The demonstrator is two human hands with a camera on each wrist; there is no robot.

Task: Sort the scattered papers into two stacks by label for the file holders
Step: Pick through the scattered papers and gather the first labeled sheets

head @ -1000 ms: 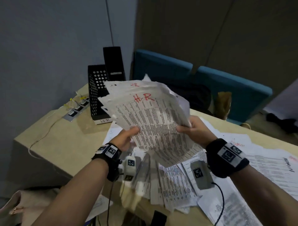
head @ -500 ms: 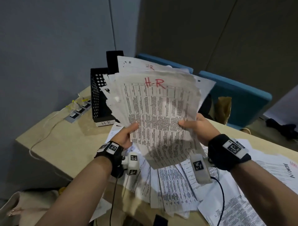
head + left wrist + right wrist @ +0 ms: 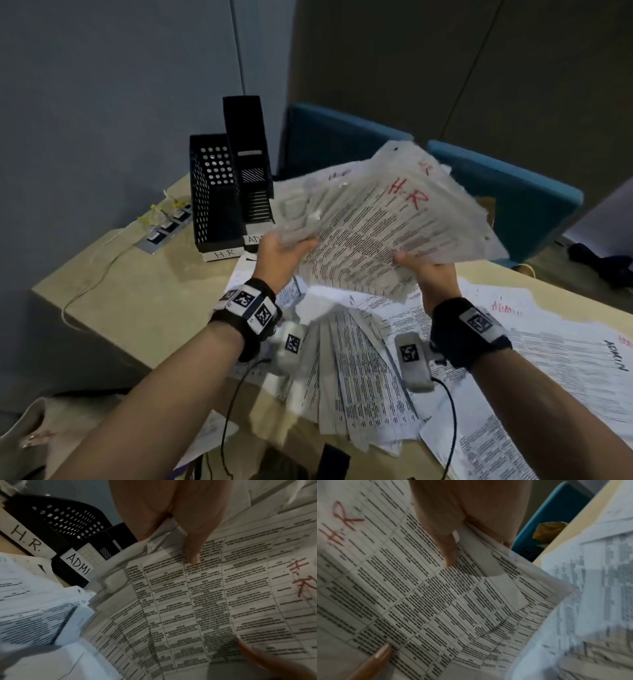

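Both hands hold a loose stack of printed sheets marked H.R in red (image 3: 387, 222) above the table, tilted with its top toward the right. My left hand (image 3: 284, 250) grips its left edge, thumb on top (image 3: 193, 545). My right hand (image 3: 424, 270) grips the lower right edge, thumb on the page (image 3: 447, 547). Two black file holders stand at the back left: one labelled H.R (image 3: 214, 192), one labelled ADMIN (image 3: 251, 164) behind it, partly hidden by the stack. Sheets marked ADMIN (image 3: 565, 342) lie on the right of the table.
More printed sheets (image 3: 356, 383) lie fanned out under my hands on the beige table (image 3: 137, 291). A power strip with a cable (image 3: 164, 226) sits at the left. Blue chairs (image 3: 513, 192) stand behind the table. A beige bag (image 3: 44, 438) is at the lower left.
The H.R stack was upright and facing me half a second ago; it has tipped over to the right and dropped lower. Both hands have kept hold of it.
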